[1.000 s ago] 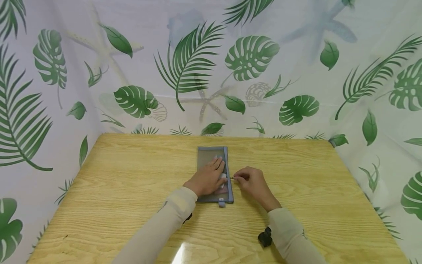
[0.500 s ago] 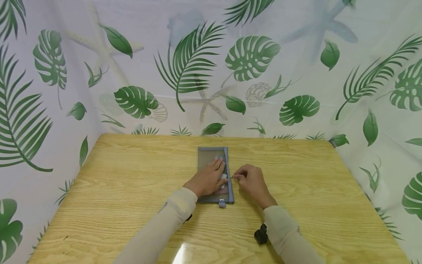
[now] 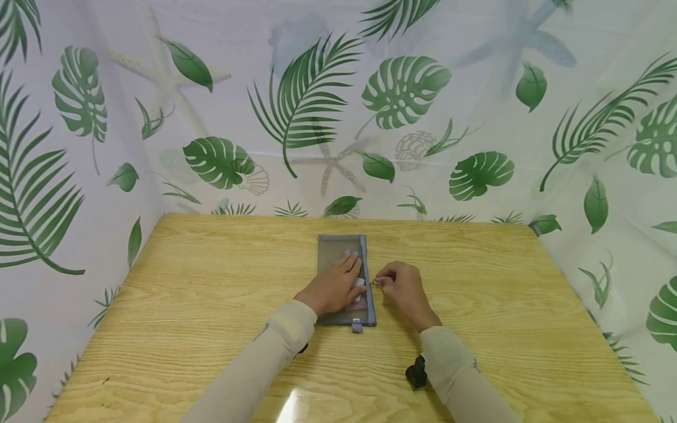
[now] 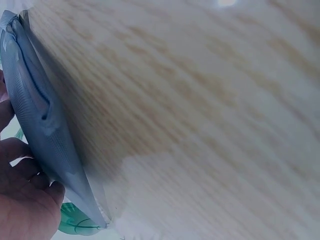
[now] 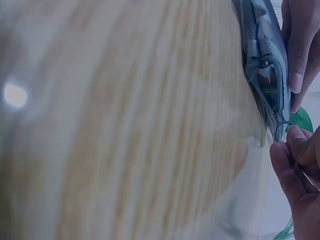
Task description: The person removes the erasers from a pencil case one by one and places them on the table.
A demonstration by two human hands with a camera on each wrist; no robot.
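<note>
A flat grey-blue mesh zipper pouch (image 3: 330,245) lies on the table, its zipper edge on the right. Something white (image 3: 359,286) and something pinkish show through the mesh. My left hand (image 3: 333,285) presses on top of the pouch, fingers straight, thumb reaching toward the zipper edge. Beside that edge, my right hand (image 3: 406,292) pinches the small zipper pull (image 3: 374,283) between thumb and forefinger. In the right wrist view, the zipper's two edges stand apart in a gap (image 5: 269,82) up to the pull. The left wrist view shows the pouch's side (image 4: 47,125) by the left fingers.
The wood-grain table (image 3: 222,264) extends around the pouch. A short fabric tab (image 3: 357,327) sticks out from the pouch's near end. A leaf-print cloth (image 3: 222,88) hangs behind and on both sides. A black wrist camera (image 3: 416,372) sits by the right sleeve.
My right hand has tilted slightly, with its wrist and forearm drifting a little left and forward; it keeps its pinch on the zipper pull. The left hand and pouch stay nearly still.
</note>
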